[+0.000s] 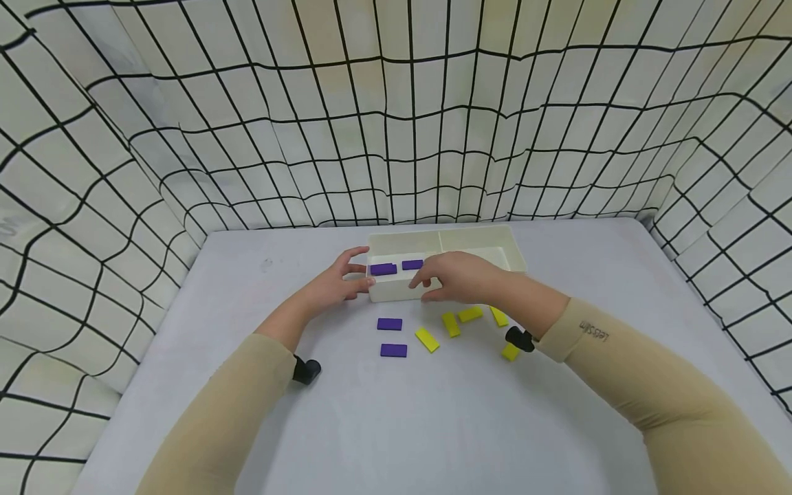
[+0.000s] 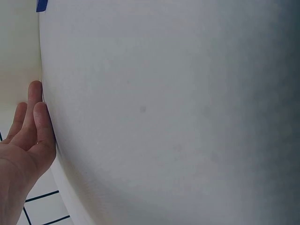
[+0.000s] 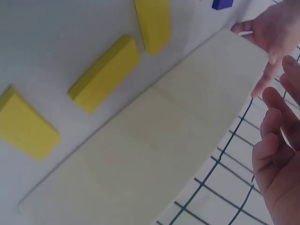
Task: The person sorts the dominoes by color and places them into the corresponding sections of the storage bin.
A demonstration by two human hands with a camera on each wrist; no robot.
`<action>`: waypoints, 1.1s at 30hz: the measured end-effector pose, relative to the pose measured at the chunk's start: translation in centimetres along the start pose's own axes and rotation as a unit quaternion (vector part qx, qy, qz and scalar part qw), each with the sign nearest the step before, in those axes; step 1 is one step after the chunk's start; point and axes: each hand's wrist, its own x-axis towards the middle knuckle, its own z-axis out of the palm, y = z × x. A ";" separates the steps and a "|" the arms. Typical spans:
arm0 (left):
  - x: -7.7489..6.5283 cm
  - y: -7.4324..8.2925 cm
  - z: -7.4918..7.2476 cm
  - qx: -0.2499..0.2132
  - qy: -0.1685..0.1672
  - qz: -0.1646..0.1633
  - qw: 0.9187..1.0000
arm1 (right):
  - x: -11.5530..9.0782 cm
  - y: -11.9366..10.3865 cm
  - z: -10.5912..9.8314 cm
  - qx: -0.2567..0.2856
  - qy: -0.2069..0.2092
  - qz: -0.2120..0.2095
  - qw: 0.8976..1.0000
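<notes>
A white two-compartment box (image 1: 401, 291) stands towards the back of the table. Purple blocks (image 1: 383, 269) lie in its left compartment, one (image 1: 412, 265) close to my right fingers. My left hand (image 1: 331, 283) rests against the box's left end, its fingers nearly straight in the left wrist view. Above the front wall of the left compartment hovers my right hand (image 1: 460, 276), fingers loosely bent. The right wrist view shows nothing between the right fingers (image 3: 269, 145). Two more purple blocks (image 1: 390, 324) (image 1: 393, 350) lie on the table before the box.
Several yellow blocks (image 1: 427, 339) are scattered on the white tabletop (image 1: 396, 426) in front of the box, some beneath my right forearm. Black netting (image 1: 408, 117) over white walls encloses the back and sides. Each wrist carries a small black camera (image 1: 306, 370).
</notes>
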 end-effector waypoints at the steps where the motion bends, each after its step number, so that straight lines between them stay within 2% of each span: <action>1: 0.0 0.0 0.0 0.000 0.000 0.000 1.000 | 0.1 -0.3 0.2 0.000 -0.006 -0.002 1.000; 15: 0.0 0.0 0.1 -0.006 0.004 0.006 1.000 | 2.9 -3.0 2.9 -0.021 -0.054 -0.031 0.998; 22: -0.1 -0.3 0.0 -0.005 0.005 0.007 1.000 | 4.0 -3.2 4.4 -0.033 -0.068 -0.019 0.997; 25: 0.0 -0.4 0.0 -0.009 0.004 0.008 1.000 | 4.4 -3.2 5.1 -0.052 -0.069 -0.019 0.996; 33: 0.1 -0.3 0.0 -0.011 0.008 0.010 1.000 | 4.9 -3.2 5.8 -0.090 -0.057 -0.056 0.993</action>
